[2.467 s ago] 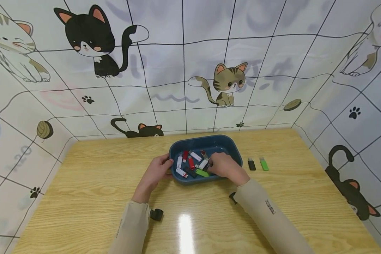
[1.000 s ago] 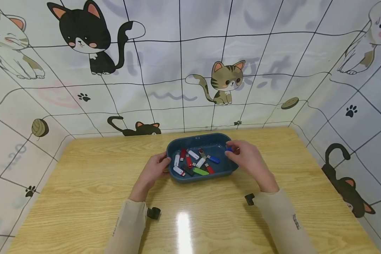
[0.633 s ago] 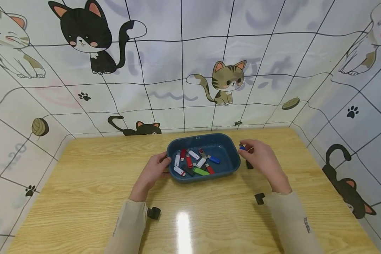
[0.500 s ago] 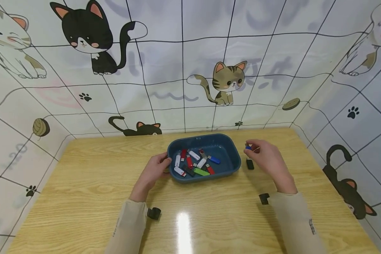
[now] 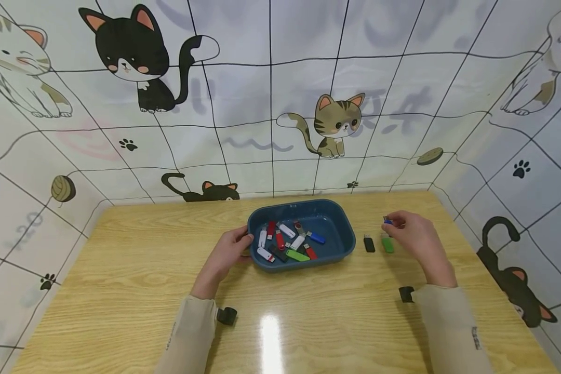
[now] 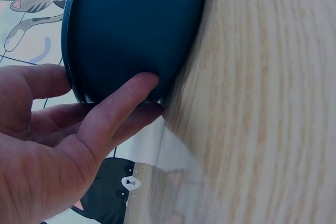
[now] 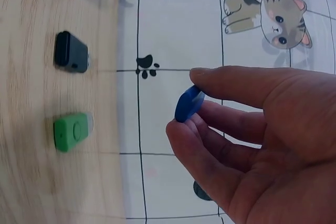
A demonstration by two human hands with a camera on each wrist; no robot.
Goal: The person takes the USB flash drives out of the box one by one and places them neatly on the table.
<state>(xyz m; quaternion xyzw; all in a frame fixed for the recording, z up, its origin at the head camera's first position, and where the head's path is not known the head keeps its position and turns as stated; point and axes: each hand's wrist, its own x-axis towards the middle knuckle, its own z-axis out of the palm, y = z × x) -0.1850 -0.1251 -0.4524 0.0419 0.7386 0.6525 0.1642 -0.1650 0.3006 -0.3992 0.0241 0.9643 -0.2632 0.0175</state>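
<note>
In the head view a dark blue plastic tray (image 5: pixel 304 264) holds several USB flash drives, among them a blue flash drive (image 5: pixel 316 238), a green flash drive (image 5: pixel 297 255) and red and white ones. My left hand (image 5: pixel 226 253) holds the tray's left end; the left wrist view shows its thumb (image 6: pixel 123 100) against the outer wall. My right hand (image 5: pixel 418 239) is raised to the right of the tray and pinches another blue flash drive (image 7: pixel 189 104) between thumb and fingertips. Below it on the table lie a black flash drive (image 5: pixel 369 243) and a green flash drive (image 5: pixel 387 244), side by side.
The wooden table (image 5: pixel 168 291) runs up to a cat-patterned backdrop (image 5: pixel 243 104) at the back and both sides. A black wrist-camera mount (image 5: pixel 226 315) sticks out from the left sleeve, another mount (image 5: pixel 406 294) from the right sleeve.
The right hand has come out of the tray with a blue flash drive and moved rightward, past the black drive to above the green one. The left hand has stayed at the tray.
</note>
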